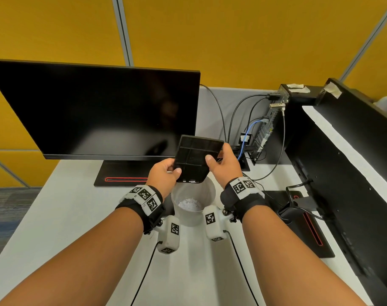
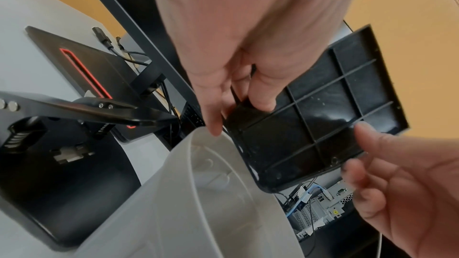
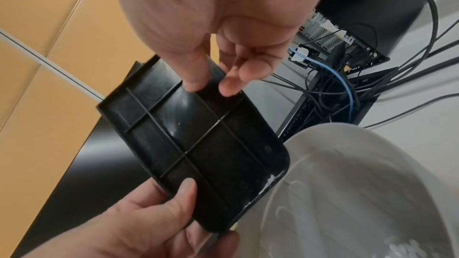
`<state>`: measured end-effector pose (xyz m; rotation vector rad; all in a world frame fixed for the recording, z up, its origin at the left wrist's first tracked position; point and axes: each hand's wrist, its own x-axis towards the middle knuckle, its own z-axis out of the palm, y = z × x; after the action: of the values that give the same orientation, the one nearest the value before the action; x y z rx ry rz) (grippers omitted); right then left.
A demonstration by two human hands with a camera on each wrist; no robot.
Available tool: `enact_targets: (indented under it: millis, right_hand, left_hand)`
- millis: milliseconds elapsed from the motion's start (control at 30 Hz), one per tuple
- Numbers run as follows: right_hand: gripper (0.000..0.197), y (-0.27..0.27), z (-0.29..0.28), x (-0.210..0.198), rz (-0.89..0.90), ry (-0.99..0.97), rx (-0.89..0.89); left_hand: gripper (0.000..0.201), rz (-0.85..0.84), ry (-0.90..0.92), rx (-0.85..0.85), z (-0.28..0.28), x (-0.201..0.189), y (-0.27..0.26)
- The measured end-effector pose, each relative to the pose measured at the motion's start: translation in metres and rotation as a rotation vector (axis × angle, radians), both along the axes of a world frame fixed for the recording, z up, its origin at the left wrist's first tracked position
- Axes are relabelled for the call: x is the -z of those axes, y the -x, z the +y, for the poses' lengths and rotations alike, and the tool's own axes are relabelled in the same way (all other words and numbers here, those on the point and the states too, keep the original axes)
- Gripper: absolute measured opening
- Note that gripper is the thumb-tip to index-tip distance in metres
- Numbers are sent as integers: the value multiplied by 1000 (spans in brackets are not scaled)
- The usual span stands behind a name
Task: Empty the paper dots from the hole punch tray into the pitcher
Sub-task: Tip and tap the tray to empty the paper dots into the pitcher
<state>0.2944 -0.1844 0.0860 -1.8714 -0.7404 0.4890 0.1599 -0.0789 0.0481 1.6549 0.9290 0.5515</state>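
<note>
2 hands, left hand (image 1: 166,173) and right hand (image 1: 224,163), are gripped on the tilted tray (image 1: 196,160), so remaining dots (image 1: 191,181) are slid into the pitcher (image 1: 193,205).

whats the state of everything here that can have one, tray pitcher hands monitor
hole punch tray: off the punch, tilted steeply, low edge over the pitcher, a few dots clinging at that edge.
pitcher: upright on the table, open, a heap of paper dots at the bottom.
left hand: grips the tray's left edge.
right hand: grips the tray's right edge.
monitor: screen dark.
</note>
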Motion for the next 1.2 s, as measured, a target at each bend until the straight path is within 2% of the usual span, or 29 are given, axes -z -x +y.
enact_targets:
  millis: [67,200,267,333,367,400,500,567,633,933,1067,1200]
  right_hand:
    - [17,-4,-1,2,10,32,34]
    - [13,-8,-6,8,112,26,75]
    - [28,-8,-8,10,117,33,95]
    - [55,-9,-10,10,69,32,104]
    - [62,-9,-10,9,38,23,96]
    - [61,-10,-9,8,-8,26,83]
    - [27,-15,-8,5,-197,163,49]
    - [18,-17,-8,7,-196,219,58]
    - [14,-19,-9,11,-137,192,77]
    - [14,-20,-13,10,-118,243,81]
    - [6,-19,-14,8,-120,266,68]
    - [13,-17,-15,8,-122,246,86]
  left_hand:
    - [24,-4,-7,1,-1,-2,0]
    - [25,17,-56,0,-1,-3,-1]
    - [25,32,-93,-6,1,-2,-1]
    - [24,48,-125,-2,3,-1,-1]
    - [24,60,-139,0,4,-1,-1]
    - [24,71,-155,3,4,-1,-2]
    - [25,79,-188,0,4,-3,-4]
    - [29,56,-165,-21,4,-3,-3]
    - [33,45,-120,-45,4,-4,-1]
    - [36,79,-99,-21,3,-2,-1]
    - [32,66,-78,-14,1,-2,-2]
    - [32,61,-79,-14,0,-3,-2]
